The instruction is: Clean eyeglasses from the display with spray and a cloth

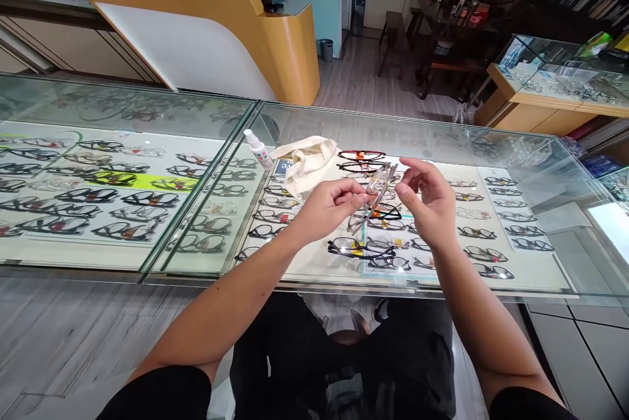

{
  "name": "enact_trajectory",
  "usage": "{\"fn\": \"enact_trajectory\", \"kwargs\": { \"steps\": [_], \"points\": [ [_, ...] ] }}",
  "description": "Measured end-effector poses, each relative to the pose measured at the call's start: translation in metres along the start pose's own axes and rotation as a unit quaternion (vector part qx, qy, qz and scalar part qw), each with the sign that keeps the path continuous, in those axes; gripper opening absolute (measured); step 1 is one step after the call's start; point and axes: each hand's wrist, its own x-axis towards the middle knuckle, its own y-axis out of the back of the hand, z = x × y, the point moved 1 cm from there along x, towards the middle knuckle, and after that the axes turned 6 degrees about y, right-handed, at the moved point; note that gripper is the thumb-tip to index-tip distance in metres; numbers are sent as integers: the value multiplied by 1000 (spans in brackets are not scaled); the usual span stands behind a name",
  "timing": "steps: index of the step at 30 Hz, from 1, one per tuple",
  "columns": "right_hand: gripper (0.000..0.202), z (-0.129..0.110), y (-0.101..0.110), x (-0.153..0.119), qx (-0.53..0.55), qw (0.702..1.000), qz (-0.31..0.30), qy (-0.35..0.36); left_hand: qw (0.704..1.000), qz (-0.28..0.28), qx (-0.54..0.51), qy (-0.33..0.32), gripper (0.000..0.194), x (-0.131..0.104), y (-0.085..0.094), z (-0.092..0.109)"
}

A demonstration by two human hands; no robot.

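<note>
Over the glass counter, my left hand pinches a pair of clear-framed eyeglasses, held at a slant. To its right, my right hand is half curled beside the frame, with thumb and forefinger apart and nothing seen between them. On the glass beneath lie a black-framed pair of glasses and, farther back, a dark red-rimmed pair. A crumpled cream cloth rests beyond my left hand. Left of the cloth stands a white spray bottle.
The glass display counter holds rows of eyeglasses under its top. Another glass case adjoins on the left. Behind are a curved wooden reception desk, a small bin and a dark table crowded with items.
</note>
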Motion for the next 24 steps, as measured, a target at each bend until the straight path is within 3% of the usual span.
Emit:
{"fn": "enact_trajectory", "kwargs": {
  "steps": [11, 24],
  "points": [
    [26, -7, 11, 6, -75, 992, -64, 80, 998, -43, 46, 1, 27, -2, 14, 6],
    [18, -3, 6, 1, -187, 962, -51, 193, 994, -110, 9, 27, 26, 3, 14, 5]
  ]
}}
